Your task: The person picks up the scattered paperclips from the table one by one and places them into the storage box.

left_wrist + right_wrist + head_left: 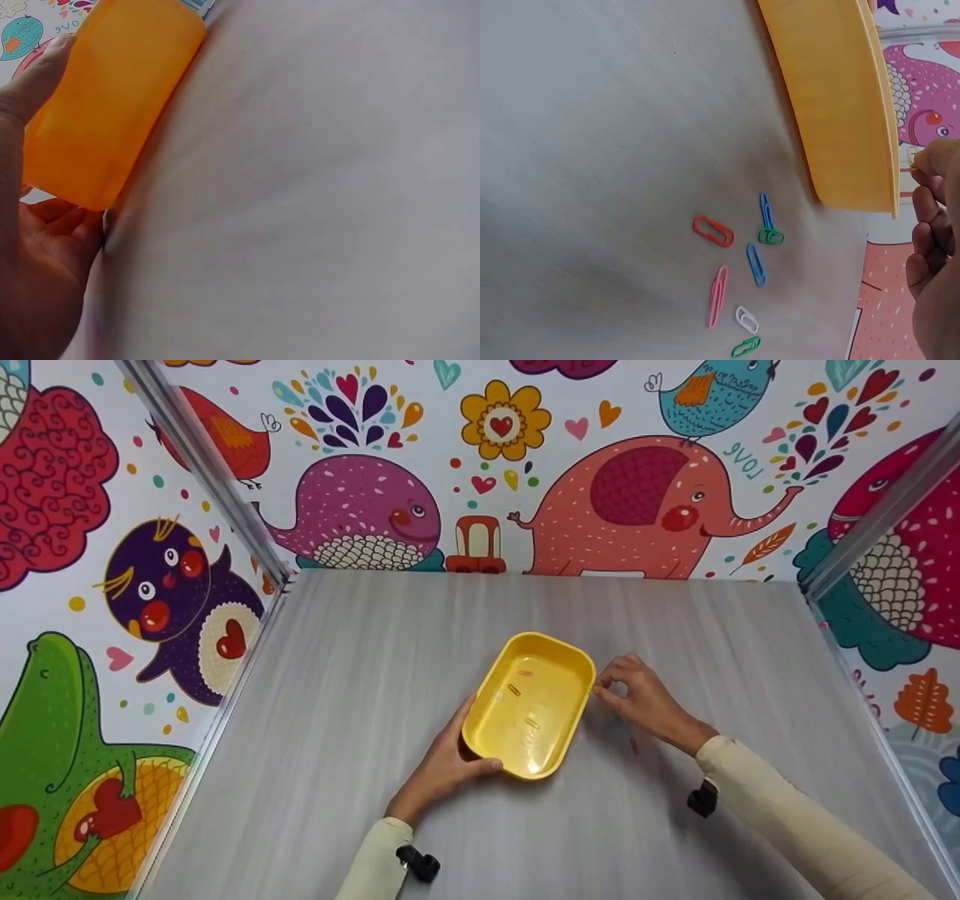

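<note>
A yellow plastic tray [551,727] rests on the table. My left hand [439,761] grips its near left corner, the thumb over the rim and the fingers along the outer wall. From the left wrist view, the tray [112,97] looks orange between thumb and fingers. Inside lie a pink paper clip [525,673], a dark one and a yellow one. Just outside the tray's right rim is my right hand [645,697]. Its thumb and forefinger pinch a small yellowish paper clip [913,156], mostly hidden by the fingertips.
On the table beside the tray's right side lie several loose paper clips: a red clip [714,231], a pink clip [718,297], a white clip [746,319], blue ones and green ones. Cartoon-printed panels [480,472] with metal frame bars surround the grey table [360,660].
</note>
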The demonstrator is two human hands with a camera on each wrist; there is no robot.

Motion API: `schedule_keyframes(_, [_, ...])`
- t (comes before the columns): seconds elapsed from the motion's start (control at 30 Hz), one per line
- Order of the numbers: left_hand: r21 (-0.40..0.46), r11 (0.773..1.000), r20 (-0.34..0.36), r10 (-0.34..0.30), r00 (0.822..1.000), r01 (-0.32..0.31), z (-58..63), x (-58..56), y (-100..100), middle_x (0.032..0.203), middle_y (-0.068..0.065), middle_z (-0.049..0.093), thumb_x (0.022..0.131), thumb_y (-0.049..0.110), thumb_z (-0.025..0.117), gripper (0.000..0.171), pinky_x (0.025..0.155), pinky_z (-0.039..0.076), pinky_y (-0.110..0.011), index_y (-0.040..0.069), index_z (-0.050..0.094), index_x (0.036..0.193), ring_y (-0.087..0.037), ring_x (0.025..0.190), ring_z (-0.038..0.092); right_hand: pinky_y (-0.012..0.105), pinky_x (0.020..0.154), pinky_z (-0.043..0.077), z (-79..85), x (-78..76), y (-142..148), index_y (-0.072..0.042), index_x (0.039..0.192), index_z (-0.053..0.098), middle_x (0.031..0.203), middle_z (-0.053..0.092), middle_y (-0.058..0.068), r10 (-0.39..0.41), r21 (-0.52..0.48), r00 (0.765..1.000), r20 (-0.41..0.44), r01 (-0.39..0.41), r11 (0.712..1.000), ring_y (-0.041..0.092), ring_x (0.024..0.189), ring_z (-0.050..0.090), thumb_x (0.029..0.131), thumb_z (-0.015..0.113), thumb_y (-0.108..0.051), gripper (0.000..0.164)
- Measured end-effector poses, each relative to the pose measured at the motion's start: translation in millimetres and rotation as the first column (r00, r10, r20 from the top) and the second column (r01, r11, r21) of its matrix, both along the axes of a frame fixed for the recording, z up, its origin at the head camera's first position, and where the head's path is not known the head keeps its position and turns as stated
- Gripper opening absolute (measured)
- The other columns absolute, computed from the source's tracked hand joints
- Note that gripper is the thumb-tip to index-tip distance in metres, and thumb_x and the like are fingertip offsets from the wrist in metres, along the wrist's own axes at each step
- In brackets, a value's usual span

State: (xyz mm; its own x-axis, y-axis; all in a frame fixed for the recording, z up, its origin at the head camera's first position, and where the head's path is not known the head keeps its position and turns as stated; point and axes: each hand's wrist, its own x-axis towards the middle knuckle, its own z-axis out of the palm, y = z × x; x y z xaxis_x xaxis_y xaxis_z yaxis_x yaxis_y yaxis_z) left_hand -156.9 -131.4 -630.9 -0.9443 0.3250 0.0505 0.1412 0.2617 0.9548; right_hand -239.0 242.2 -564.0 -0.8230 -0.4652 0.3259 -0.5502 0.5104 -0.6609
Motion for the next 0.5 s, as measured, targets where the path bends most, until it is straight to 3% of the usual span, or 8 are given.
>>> schedule_keyframes(0.1, [0.001, 1.0, -0.006, -0.004, 1.0, 0.004, 0.4, -0.1, 0, 0.179, -0.009, 0.033, 0.086, 0.036, 0.098, 0.124, 0.13, 0.026, -0.054, 0.01, 0.018, 0.178, -0.026, 0.158, 0.041, 0.049, 0.092, 0.053, 1.8, -0.1, -4, -0.006, 0.1, 0.083, 0.096, 0.07, -0.005, -0.007, 0.037, 0.999, 0.041, 0.005, 0.999, 0.022, 0.1, 0.058, 0.099, 0.084, -0.01, 0.005])
schedule_keyframes(0.27, [0.01, 1.0, -0.017, -0.007, 1.0, 0.007, 0.4, 0.6, 0, 0.178, -0.01, 0.034, 0.087, 0.032, 0.098, 0.123, 0.13, 0.026, -0.051, 0.01, 0.018, 0.177, -0.028, 0.157, 0.042, 0.053, 0.092, 0.052, 4.3, -1.6, -12, -0.005, 0.1, 0.083, 0.095, 0.068, -0.006, -0.001, 0.077, 0.996, 0.094, -0.006, 0.997, 0.028, 0.102, 0.057, 0.1, 0.084, -0.011, 0.006])
schedule_keyframes(0.5, [0.016, 1.0, -0.021, 0.003, 1.0, -0.003, -0.3, -1.0, 0, 0.178, -0.01, 0.034, 0.085, 0.028, 0.099, 0.123, 0.13, 0.023, -0.056, 0.01, 0.02, 0.177, -0.03, 0.159, 0.039, 0.046, 0.092, 0.051, 7.5, -4.3, -20, -0.007, 0.104, 0.083, 0.098, 0.069, -0.005, 0.049, 0.133, 0.992, 0.112, -0.064, 0.989, 0.032, 0.104, 0.058, 0.1, 0.083, -0.01, 0.004])
